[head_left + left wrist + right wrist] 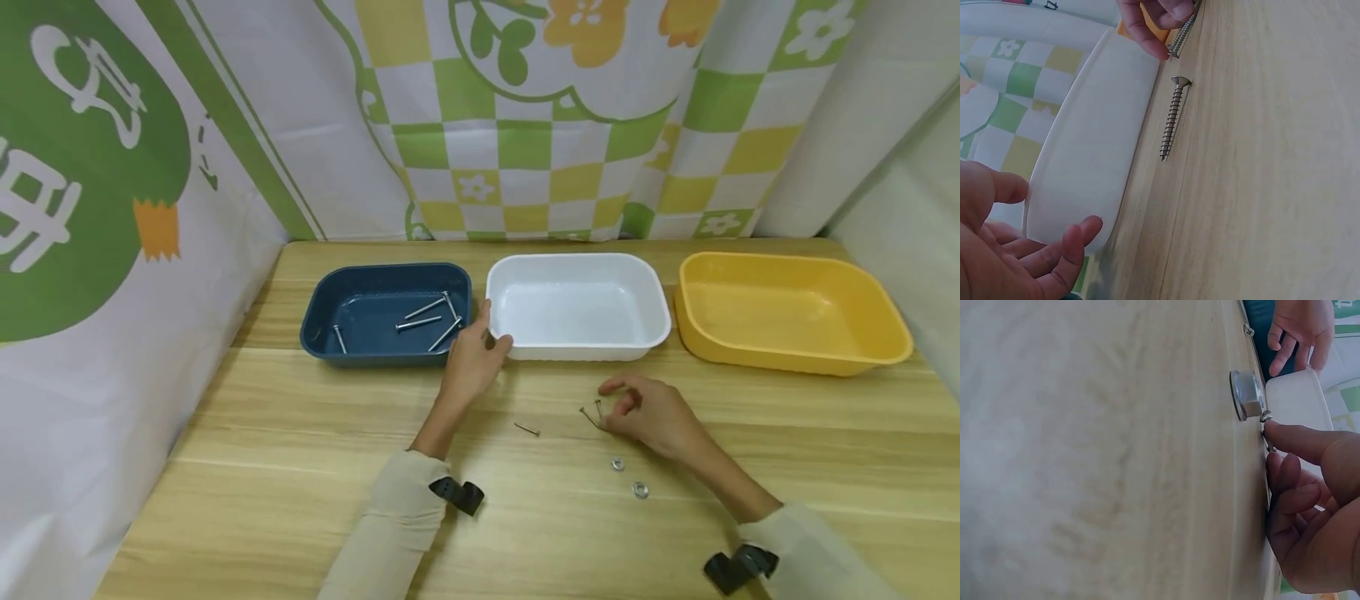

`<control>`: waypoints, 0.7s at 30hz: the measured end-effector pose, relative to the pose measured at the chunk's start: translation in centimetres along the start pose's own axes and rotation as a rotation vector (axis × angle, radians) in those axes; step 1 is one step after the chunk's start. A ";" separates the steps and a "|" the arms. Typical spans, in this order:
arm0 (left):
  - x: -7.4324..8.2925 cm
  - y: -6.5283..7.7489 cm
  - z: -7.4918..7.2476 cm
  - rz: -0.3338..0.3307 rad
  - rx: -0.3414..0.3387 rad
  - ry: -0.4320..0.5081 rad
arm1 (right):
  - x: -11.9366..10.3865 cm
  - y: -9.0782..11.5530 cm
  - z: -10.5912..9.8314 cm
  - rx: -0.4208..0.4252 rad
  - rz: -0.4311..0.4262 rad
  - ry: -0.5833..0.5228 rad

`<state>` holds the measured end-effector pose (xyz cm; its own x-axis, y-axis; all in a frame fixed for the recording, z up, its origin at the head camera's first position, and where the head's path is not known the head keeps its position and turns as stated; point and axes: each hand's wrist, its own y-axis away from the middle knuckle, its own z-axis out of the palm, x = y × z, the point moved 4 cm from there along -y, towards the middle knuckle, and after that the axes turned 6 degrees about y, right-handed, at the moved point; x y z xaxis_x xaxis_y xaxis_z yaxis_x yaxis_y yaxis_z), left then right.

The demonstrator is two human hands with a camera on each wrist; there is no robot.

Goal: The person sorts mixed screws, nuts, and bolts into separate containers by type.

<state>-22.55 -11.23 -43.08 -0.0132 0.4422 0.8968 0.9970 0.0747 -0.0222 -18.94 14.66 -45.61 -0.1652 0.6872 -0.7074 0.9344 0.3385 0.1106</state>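
My left hand (474,360) holds the near left corner of a white plastic bin (577,352), thumb against the front and a finger along the left side. In the left wrist view its lower fingers are bent beside the bin's wall. In front of the bins, my right hand (654,419) is over two screws (589,418), its thumb tip right at their pointed ends. Its other fingers are bent; I cannot tell whether they pinch a screw. Another screw (1172,119) lies on the wood between the hands. Two metal nuts (617,464) sit just below the right hand.
A dark blue bin (375,360) at the left has several long screws (418,323) in it. To the right of the white bin stands a yellow bin (795,364). Printed cloth (525,150) hangs behind the wooden table (300,467).
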 end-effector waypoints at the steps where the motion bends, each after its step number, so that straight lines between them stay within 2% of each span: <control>1: 0.0 0.0 0.0 0.003 -0.001 0.003 | 0.0 0.0 0.1 -0.002 -0.012 0.005; 11: 0.0 0.1 -0.1 -0.006 0.005 -0.010 | -0.2 0.0 0.3 0.006 -0.080 0.021; 16: -0.1 0.0 0.0 -0.004 -0.002 -0.003 | -0.4 0.0 0.5 0.035 -0.126 0.005; 21: -0.1 0.0 0.1 0.011 -0.007 -0.005 | -0.4 0.0 0.8 0.024 -0.154 -0.035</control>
<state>-22.54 -11.18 -43.19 -0.0031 0.4474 0.8943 0.9975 0.0639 -0.0286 -18.59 13.90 -45.93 -0.2968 0.6054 -0.7385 0.9060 0.4230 -0.0174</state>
